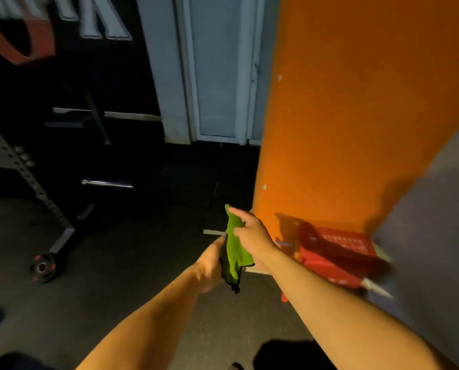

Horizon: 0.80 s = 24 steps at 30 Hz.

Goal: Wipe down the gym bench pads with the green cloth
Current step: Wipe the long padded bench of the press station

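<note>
While both hands are up in front of the body, the green cloth (235,249) hangs between them and touches no surface. The right hand (252,237) pinches the upper part with its fingers closed over the top edge, and the left hand (212,265) grips the lower part near the dark hem. So 2 hands closed on 1 cloth, and it looks bunched and half folded rather than flat.

My guess is this is the prep step before any wiping. To do it well I'd fold the cloth into a neat flat pad so a clean face points out, then keep it in 1 hand for long overlapping strokes.

Further out, a red crate (335,252) sits on the floor against the orange wall (356,102) on the right. A rack frame (22,166) and a barbell end (106,183) are well off to the left on the dark floor (132,263). I can't make out the bench pads for sure, that corner is too dark and blurry.
</note>
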Motion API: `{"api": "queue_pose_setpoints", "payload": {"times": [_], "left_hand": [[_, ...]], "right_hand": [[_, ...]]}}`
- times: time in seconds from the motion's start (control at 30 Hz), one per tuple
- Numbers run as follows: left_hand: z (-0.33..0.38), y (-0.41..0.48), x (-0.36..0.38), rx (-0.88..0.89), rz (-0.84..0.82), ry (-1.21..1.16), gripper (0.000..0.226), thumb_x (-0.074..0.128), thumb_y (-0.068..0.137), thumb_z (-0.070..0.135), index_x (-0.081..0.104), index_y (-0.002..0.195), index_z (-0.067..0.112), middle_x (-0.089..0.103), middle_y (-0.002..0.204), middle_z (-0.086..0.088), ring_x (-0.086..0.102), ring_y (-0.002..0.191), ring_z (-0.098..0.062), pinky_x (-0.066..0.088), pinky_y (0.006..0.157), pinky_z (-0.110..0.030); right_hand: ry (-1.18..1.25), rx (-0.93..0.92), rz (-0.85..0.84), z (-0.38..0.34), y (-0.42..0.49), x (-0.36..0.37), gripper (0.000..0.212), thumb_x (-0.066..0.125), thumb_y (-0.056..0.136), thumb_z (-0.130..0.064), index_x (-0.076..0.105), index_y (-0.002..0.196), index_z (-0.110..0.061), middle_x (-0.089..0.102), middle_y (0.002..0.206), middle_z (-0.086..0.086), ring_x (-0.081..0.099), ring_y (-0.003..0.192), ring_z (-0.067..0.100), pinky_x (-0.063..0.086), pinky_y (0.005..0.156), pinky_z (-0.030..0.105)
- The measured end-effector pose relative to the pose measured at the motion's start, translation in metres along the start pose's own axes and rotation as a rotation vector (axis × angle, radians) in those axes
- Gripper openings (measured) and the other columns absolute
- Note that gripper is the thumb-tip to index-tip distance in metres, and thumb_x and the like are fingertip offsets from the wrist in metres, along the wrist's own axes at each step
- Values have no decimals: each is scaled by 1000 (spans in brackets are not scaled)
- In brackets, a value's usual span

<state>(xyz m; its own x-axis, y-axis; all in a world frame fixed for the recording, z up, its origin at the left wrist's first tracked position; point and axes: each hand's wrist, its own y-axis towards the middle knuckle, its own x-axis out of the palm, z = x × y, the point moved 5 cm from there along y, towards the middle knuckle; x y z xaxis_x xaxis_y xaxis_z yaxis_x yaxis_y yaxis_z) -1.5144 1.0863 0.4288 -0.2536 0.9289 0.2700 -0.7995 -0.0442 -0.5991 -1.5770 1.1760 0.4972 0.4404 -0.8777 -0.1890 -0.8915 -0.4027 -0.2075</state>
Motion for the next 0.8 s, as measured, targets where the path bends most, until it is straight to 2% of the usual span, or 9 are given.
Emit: {"api": "queue_pose_setpoints", "payload": {"times": [0.1,0.17,0.27,0.4,0.5,0.57,0.67,0.73,0.8], "left_hand": [[58,34,-61,61,165,-60,52,53,96,53,58,135,19,73,118,-10,70,107,-29,56,75,-36],[100,53,-109,142,311,-180,53,66,93,40,48,139,23,69,122,-12,70,104,-29,58,71,-37],[146,66,-153,221,390,-294,53,68,95,26,42,141,27,66,124,-10,70,104,-28,59,76,-40],[193,92,-213,241,455,-331,53,61,99,27,39,147,29,63,127,-7,68,107,-27,58,89,-45],[232,122,-259,294,508,-366,50,58,101,23,38,145,31,62,128,-8,68,108,-28,57,91,-49],[266,145,-295,371,573,-373,49,59,100,21,40,143,32,62,127,-7,68,110,-29,56,94,-52],[332,184,-351,487,654,-388,43,63,98,18,47,137,30,63,124,-12,69,106,-30,59,88,-51],[376,203,-383,520,713,-372,36,65,97,17,52,130,26,64,122,-17,69,102,-31,59,86,-51],[423,219,-413,564,736,-374,24,64,98,17,57,120,21,65,118,-19,68,96,-30,59,79,-47]], "right_hand": [[-77,-31,-89,-32,79,34,67,48,93,1,49,136,-50,40,148,-9,48,127,18,50,100,40],[-109,-54,-161,-58,129,63,68,47,94,4,48,139,-46,35,151,-10,43,132,18,47,105,43],[-157,-96,-209,-90,182,95,67,42,93,7,47,142,-39,34,153,-8,40,136,17,43,110,42],[-209,-135,-264,-130,261,156,64,38,95,6,49,142,-36,37,151,-5,41,136,18,41,111,40],[-198,-186,-318,-156,321,204,62,39,95,4,51,140,-37,39,150,-4,41,136,18,42,110,39],[-204,-229,-333,-174,367,232,59,39,94,4,55,135,-35,43,146,-1,44,132,18,44,107,36],[-249,-270,-360,-201,448,273,49,38,92,5,68,110,-30,52,128,-2,49,111,12,45,88,27],[-282,-297,-384,-219,495,296,42,40,92,4,69,97,-27,48,123,-4,50,107,14,44,79,26],[-301,-345,-391,-242,542,319,36,44,94,2,69,95,-25,42,124,-2,51,110,17,45,77,25]]}}
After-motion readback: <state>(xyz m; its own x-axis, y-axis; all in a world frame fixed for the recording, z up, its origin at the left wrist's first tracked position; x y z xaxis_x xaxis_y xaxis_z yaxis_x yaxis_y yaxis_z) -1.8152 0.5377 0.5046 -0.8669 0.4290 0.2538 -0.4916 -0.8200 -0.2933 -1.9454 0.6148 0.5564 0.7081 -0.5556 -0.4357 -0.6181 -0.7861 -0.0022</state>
